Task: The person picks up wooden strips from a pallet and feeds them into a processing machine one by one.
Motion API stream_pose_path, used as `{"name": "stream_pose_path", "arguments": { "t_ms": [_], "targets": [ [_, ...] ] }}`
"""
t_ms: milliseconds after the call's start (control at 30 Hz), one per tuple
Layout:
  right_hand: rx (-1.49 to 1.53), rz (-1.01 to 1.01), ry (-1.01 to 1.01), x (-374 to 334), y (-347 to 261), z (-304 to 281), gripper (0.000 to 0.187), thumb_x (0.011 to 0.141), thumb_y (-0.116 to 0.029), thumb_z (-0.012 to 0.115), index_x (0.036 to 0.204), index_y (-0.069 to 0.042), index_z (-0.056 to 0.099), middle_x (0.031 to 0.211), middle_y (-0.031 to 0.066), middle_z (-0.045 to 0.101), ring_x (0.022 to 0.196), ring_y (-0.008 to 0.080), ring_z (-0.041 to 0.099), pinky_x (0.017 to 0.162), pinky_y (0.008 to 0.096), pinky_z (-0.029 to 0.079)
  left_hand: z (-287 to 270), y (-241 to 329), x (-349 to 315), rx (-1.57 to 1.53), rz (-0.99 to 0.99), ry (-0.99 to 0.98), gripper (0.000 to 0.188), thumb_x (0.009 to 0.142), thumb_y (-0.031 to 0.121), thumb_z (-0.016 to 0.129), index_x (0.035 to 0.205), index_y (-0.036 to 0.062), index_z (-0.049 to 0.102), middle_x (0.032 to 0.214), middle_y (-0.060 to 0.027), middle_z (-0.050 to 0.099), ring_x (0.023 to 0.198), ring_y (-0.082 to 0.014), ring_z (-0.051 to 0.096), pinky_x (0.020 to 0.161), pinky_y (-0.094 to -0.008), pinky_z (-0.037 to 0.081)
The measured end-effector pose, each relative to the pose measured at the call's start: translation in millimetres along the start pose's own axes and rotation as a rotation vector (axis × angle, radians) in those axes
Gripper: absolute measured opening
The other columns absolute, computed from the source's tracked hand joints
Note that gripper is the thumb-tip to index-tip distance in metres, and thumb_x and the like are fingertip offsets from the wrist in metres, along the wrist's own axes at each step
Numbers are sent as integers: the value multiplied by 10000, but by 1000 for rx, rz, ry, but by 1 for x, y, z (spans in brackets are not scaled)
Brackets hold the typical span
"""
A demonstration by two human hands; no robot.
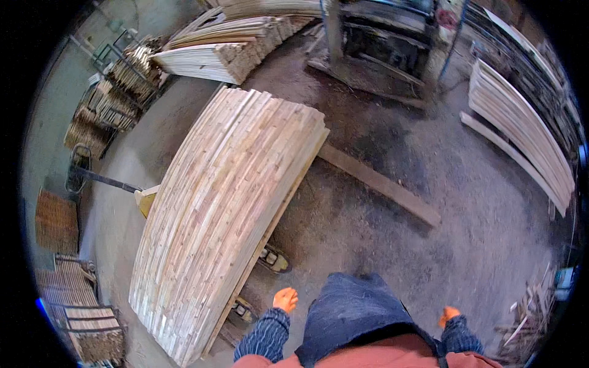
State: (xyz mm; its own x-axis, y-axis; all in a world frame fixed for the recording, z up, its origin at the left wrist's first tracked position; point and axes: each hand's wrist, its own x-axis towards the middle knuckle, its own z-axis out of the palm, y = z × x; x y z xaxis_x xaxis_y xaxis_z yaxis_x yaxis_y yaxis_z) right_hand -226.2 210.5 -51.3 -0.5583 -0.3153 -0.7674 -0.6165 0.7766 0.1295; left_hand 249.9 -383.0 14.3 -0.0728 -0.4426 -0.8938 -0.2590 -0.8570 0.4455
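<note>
Reading across from the left margin: a stack of thin wood strips (56,222) stands at mid-height of the frame, with a banded wood bundle (92,316) in the lower left. Bundled sticks (132,73), set among metal rails, fill the upper left.

Next, a pallet jack handle (110,180), dark, runs rightward to a yellow base (146,201) beside the main load. That load, a large plank stack (227,202) of pale, knotty narrow boards, lies slantwise over the left-centre. Two fork ends (274,259) show below its right edge. Further planks (202,61) are piled at top left-centre.

Left hand (285,299), lower centre: orange-gloved, fingers curled into a loose fist, near the plank stack's lower right edge but apart from it. Dark blue cloth (356,306) over a red-orange garment (374,352) occupies bottom centre.

A long timber (380,185) lies on the floor (392,245) at centre; above it, upper right of centre, stands a metal machine frame (334,37).

Right hand (450,315), lower right of centre: orange-gloved, likewise clenched, held above the floor.

Far right: stacked boards (521,135) at upper right, scrap sticks (531,313) at lower right, and a blue object (564,279) near the rim; any lettering on it is too small to read.
</note>
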Motion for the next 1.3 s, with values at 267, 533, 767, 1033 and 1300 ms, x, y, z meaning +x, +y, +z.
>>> {"name": "stream_pose_path", "arguments": {
  "t_ms": [267,533,767,1033,1300],
  "targets": [
    [1344,-253,365,305,-204,-460,440,973,-212,631,1385,-68,568,798,40,603,617,149,548,483,322,416,-53,-39,82,-533,-123,-90,168,996,284,589,960,122,571,917,-45,600,819,-232,604,610,-402,455],
    [823,-521,-24,384,-609,-670,510,969,-325,703,1415,-94,617,1225,79,717,1019,173,683,847,333,567,-19,28,205,-827,-80,28,272,993,409,487,1209,246,516,1366,-164,576,1149,-424,545,924,-558,464],
    [763,-528,-109,417,-737,-749,407,971,-297,723,1326,-104,682,1187,53,739,1037,147,679,884,315,559,22,212,301,-1087,155,-383,276,1075,427,403,1227,216,495,1282,-116,571,1115,-376,570,858,-458,494],
    [572,-158,-217,542,-723,-762,555,986,-440,682,1425,-110,602,1257,76,702,1087,225,672,837,382,572,69,309,389,-1156,-177,122,738,1043,620,455,1660,373,134,1724,-165,169,1566,-397,222,1249,-519,212],
    [242,-490,-187,740,-787,-759,342,1056,-314,535,1330,-113,565,1288,121,654,1155,307,642,834,425,546,73,307,477,-1596,-96,513,947,943,777,497,1605,120,327,1673,-85,327,1509,-321,340,1220,-456,316]
  ]
}}
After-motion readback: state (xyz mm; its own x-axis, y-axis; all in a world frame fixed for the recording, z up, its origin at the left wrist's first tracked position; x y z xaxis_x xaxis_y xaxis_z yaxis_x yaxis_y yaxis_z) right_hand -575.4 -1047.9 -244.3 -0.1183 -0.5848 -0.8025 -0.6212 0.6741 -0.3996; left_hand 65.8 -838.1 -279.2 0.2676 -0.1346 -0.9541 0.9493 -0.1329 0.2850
